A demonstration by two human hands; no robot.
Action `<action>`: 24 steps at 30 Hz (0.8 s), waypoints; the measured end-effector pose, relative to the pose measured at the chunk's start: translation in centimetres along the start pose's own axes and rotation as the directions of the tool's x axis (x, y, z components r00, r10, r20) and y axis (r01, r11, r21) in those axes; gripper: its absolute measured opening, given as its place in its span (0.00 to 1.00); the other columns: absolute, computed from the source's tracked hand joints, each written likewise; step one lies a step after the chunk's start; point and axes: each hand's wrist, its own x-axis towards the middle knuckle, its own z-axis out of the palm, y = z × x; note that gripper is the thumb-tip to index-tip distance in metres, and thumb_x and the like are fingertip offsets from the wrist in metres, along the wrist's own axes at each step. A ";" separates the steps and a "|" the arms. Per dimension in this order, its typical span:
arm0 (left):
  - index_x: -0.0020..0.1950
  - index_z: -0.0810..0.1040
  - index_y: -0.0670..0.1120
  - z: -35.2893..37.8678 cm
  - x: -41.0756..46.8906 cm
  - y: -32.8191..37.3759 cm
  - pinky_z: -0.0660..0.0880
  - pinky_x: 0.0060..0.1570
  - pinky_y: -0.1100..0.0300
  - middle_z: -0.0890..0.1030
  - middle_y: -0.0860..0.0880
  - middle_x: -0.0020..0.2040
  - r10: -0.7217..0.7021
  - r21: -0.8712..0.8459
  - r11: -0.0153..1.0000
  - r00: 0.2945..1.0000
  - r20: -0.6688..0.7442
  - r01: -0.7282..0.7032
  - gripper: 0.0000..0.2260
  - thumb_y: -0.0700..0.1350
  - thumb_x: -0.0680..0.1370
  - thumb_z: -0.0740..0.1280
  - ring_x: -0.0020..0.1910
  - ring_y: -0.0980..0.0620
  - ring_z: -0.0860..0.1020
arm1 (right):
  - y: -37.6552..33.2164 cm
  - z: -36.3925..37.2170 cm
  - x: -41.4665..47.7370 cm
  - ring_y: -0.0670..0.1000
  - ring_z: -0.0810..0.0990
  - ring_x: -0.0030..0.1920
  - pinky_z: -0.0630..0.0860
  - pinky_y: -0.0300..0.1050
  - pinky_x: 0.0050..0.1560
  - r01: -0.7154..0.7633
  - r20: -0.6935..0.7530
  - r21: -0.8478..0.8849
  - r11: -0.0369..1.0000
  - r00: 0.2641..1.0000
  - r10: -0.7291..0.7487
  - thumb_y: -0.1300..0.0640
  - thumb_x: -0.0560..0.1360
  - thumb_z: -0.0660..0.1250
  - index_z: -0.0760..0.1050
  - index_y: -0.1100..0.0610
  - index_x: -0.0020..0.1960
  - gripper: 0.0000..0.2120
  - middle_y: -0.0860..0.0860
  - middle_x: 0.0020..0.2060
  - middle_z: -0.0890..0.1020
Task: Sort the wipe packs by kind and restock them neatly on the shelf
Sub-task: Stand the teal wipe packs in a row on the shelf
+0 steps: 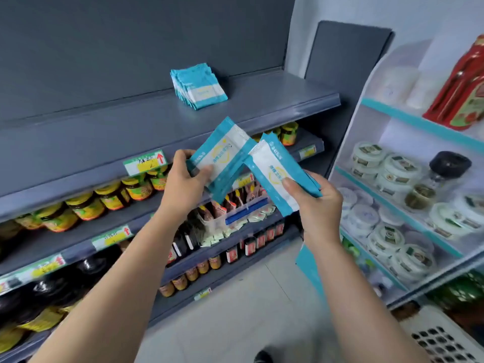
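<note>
Yellow-lidded glass jars (86,205), dark bottles with red labels (250,248), round white lidded tubs (387,237), tall red bottle (466,82), white perforated plastic basket (440,339)

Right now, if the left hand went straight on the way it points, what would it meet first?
Likely the top shelf's front edge: the left hand points up and right, and its wipe pack overlaps that edge in view. Depth is unclear.

One wide-angle camera, worn on the head, is the only view. It stands near the top shelf (235,111), in front of it and a little to its right, facing forward and down. Below that shelf lower tiers (78,252) and floor (248,297) show; right of it, a white rack (379,100).
</note>
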 end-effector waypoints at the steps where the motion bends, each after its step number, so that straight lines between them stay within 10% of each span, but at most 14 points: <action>1: 0.55 0.68 0.48 0.0 1.4 0.3 0.78 0.42 0.57 0.76 0.54 0.46 -0.001 0.004 1.000 1.000 0.000 0.001 0.10 0.42 0.78 0.67 0.42 0.54 0.76 | -0.1 0.6 1.5 0.46 0.84 0.43 0.79 0.41 0.41 0.007 0.027 -0.004 1.000 1.000 -0.007 0.63 0.70 0.75 0.81 0.47 0.42 0.11 0.44 0.40 0.85; 24: 0.55 0.73 0.48 0.3 28.2 -0.3 0.79 0.36 0.51 0.76 0.46 0.42 -0.095 0.148 0.987 0.978 0.185 0.068 0.11 0.34 0.77 0.64 0.35 0.49 0.75 | 0.7 16.4 28.0 0.39 0.82 0.39 0.75 0.32 0.37 0.139 0.559 -0.249 0.959 0.829 0.025 0.65 0.70 0.75 0.79 0.49 0.44 0.12 0.42 0.38 0.84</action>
